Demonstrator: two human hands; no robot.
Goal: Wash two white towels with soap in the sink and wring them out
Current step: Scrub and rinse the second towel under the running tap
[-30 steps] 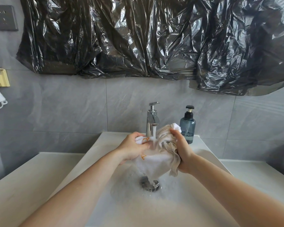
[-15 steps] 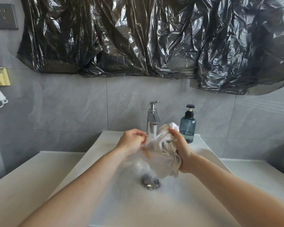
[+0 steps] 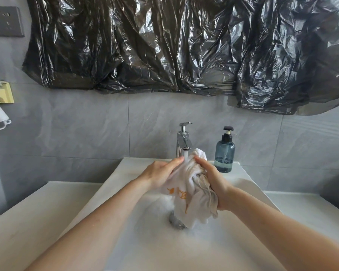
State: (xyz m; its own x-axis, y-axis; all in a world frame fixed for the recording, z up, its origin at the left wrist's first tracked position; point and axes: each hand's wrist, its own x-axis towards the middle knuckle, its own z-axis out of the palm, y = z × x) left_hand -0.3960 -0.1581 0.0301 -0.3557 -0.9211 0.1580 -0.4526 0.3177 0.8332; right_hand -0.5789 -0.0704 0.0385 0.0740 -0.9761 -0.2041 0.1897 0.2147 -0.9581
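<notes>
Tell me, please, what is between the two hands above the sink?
In the head view, the bunched white towel and the tap's water stream lie between the left hand and right hand.

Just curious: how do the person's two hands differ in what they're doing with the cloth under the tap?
The left hand lies with fairly straight fingers pressed on the wet white towel with orange print; the right hand curls round the bunched cloth, gripping it. The left fingertips reach the water stream; the right sits beside it. Both touch the towel over the white sink.

Faucet (image 3: pixel 183 139) and soap dispenser bottle (image 3: pixel 224 153) block the far rim; near basin of sink (image 3: pixel 125 241) and surface (image 3: pixel 27 222) at left lie open.
</notes>
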